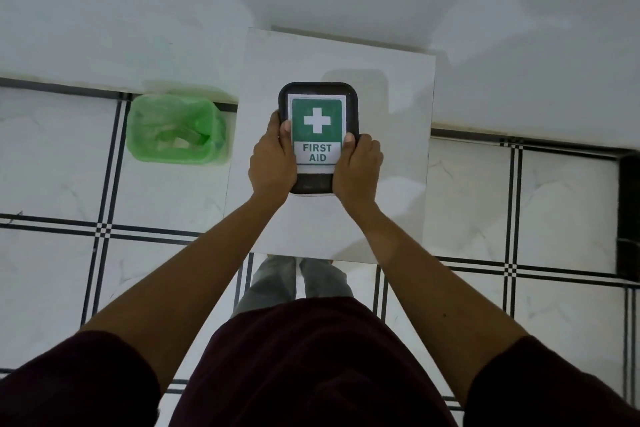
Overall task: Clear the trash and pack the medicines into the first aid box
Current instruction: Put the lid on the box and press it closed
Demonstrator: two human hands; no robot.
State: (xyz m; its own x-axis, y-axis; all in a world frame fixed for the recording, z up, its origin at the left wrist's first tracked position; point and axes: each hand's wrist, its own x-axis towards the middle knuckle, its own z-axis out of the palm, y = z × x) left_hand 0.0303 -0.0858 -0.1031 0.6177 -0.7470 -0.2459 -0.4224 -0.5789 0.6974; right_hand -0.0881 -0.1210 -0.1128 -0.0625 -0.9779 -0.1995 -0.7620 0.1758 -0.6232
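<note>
The floor is white tile crossed by dark lines, meeting a white wall at the top of the view. A small white table stands against that wall, and the person stands at its near edge, with maroon sleeves and grey trouser legs showing below. On the floor just left of the table sits a bin lined with a green plastic bag, with some pale crumpled scraps inside it. Near the middle of the table lies the first aid box, dark and rounded at the corners, its lid closed and bearing a green label with a white cross and the words FIRST AID. The left hand grips the box's left side and the right hand its right side, fingers wrapped around the edges and thumbs pressed on the lid.
</note>
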